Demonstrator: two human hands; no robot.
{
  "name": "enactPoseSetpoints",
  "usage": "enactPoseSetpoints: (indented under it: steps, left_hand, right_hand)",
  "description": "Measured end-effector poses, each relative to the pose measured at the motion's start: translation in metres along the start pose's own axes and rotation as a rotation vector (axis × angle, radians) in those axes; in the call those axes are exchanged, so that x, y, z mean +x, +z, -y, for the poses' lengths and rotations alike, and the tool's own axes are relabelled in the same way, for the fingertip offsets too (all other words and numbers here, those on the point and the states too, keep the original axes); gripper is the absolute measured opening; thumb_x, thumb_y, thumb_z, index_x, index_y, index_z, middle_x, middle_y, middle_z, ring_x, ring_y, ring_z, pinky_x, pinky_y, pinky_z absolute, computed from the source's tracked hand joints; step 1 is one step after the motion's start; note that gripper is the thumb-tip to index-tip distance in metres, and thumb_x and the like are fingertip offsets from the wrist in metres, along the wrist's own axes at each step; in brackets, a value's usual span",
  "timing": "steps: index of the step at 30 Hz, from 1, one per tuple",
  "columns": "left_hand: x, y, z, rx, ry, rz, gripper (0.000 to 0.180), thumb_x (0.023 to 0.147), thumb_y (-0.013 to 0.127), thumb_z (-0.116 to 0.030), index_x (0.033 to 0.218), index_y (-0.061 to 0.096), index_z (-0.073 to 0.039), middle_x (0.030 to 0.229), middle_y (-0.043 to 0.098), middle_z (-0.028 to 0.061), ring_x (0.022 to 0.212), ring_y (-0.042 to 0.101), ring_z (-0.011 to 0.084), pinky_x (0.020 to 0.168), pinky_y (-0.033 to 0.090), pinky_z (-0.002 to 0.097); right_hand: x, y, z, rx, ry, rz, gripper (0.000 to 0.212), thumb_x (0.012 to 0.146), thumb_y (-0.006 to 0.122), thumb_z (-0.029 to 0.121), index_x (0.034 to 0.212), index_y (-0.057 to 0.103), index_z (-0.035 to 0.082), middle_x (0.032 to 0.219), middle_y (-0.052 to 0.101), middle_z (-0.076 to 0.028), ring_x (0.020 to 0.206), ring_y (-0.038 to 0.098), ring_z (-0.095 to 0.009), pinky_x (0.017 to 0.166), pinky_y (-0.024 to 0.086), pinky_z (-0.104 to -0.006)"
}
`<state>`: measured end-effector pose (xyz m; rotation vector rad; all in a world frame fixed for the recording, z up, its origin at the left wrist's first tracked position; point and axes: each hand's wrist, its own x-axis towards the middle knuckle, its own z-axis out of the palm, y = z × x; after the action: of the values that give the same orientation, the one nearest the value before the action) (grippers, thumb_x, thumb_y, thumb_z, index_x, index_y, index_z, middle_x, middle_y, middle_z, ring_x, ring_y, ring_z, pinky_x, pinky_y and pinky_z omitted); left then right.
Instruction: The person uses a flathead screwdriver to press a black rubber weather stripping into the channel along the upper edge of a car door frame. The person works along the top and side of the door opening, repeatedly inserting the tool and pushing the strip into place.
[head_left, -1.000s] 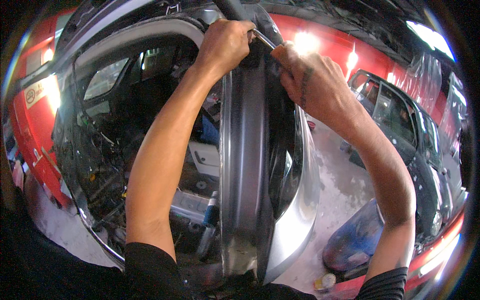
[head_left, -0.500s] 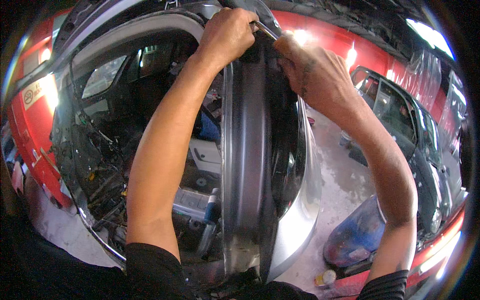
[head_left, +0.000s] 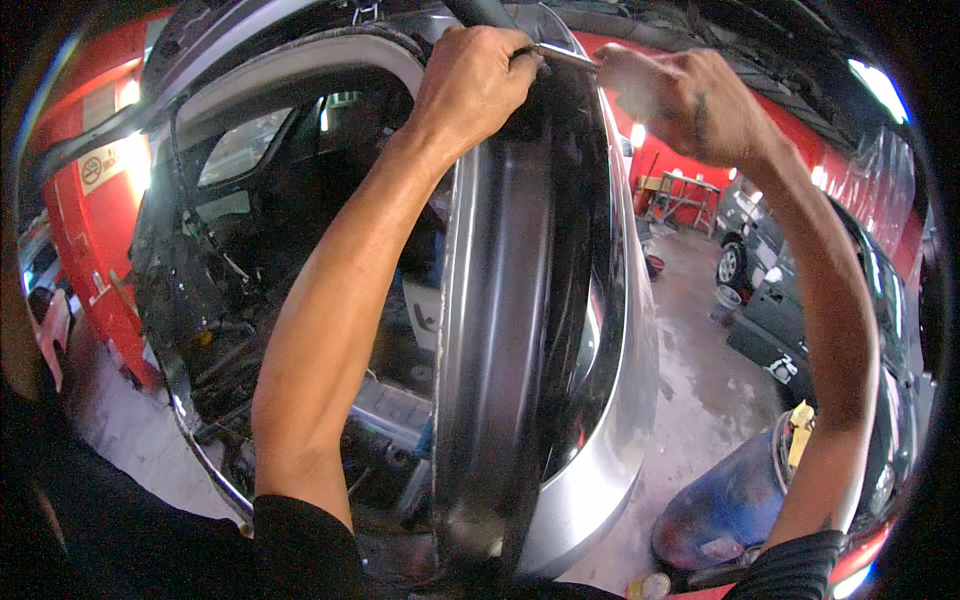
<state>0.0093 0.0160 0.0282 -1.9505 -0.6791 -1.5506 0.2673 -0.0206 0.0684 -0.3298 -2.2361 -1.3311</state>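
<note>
At the top of the car's open rear body, my left hand (head_left: pixel 480 80) is closed, its thumb and fingers pinched around the end of a slim metal tool (head_left: pixel 565 55). The tool's bright shaft runs to the right into my right hand (head_left: pixel 690 105), which is closed round its other end and smeared by motion. Whether it is a ratchet or another kind of wrench, I cannot tell. Beneath both hands is the dark channel of the car's pillar (head_left: pixel 495 300), with a silver outer panel (head_left: pixel 590 490) curving along its right. Whatever the tool's tip meets is hidden by my left fingers.
Left of the pillar lies the stripped car interior (head_left: pixel 290 290), with loose wiring. A blue drum (head_left: pixel 715 500) stands on the floor at the lower right, a yellow cloth (head_left: pixel 801 432) at its rim. Another dark car (head_left: pixel 880 330) is beyond my right arm. A work table (head_left: pixel 690 195) stands farther back.
My right hand has swung to the right with its end of the tool, and more of the shaft shows. My left hand stays at the other end. The view has shifted slightly.
</note>
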Motion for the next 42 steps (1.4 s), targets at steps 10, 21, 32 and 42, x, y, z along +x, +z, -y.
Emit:
enactPoseSetpoints:
  steps: [10,21,32,42]
  left_hand:
    - [0.003,0.009,-0.001,-0.021,-0.089,0.064,0.030,0.097,0.071,-0.026,0.105,0.078,0.002,0.079,0.077,0.0121,0.068,0.072,0.0148,0.064,0.055,0.0311]
    - [-0.003,0.000,-0.014,-0.045,-0.111,-0.037,0.023,0.096,0.072,-0.020,0.106,0.077,0.000,0.082,0.077,0.0153,0.072,0.072,0.0165,0.069,0.056,0.0341]
    - [-0.005,-0.001,-0.012,0.025,-0.033,0.027,0.021,0.094,0.064,-0.008,0.110,0.076,-0.001,0.088,0.075,0.0214,0.081,0.076,0.0317,0.074,0.056,0.0396]
    - [-0.006,0.001,-0.005,0.036,0.011,-0.007,0.022,0.092,0.063,-0.007,0.108,0.077,-0.002,0.086,0.074,0.0216,0.078,0.076,0.0325,0.072,0.056,0.0403]
  right_hand:
    - [0.040,0.032,-0.076,-0.054,0.112,-0.009,0.043,0.108,0.044,0.030,0.147,0.058,0.016,0.121,0.068,-0.015,0.118,0.062,-0.027,0.105,0.049,-0.0449]
    - [0.001,0.019,-0.033,-0.271,0.087,-0.193,0.029,0.101,0.060,0.035,0.122,0.063,0.014,0.104,0.073,-0.011,0.092,0.072,-0.035,0.080,0.058,-0.0451]
    - [-0.014,-0.002,0.050,-0.060,0.453,0.113,0.024,0.102,0.061,0.027,0.122,0.059,0.014,0.092,0.072,-0.015,0.083,0.071,-0.038,0.070,0.054,-0.0502]
    - [-0.006,-0.002,0.082,0.015,0.550,0.096,0.023,0.102,0.061,0.024,0.121,0.057,0.014,0.082,0.070,-0.017,0.075,0.070,-0.040,0.065,0.055,-0.0531]
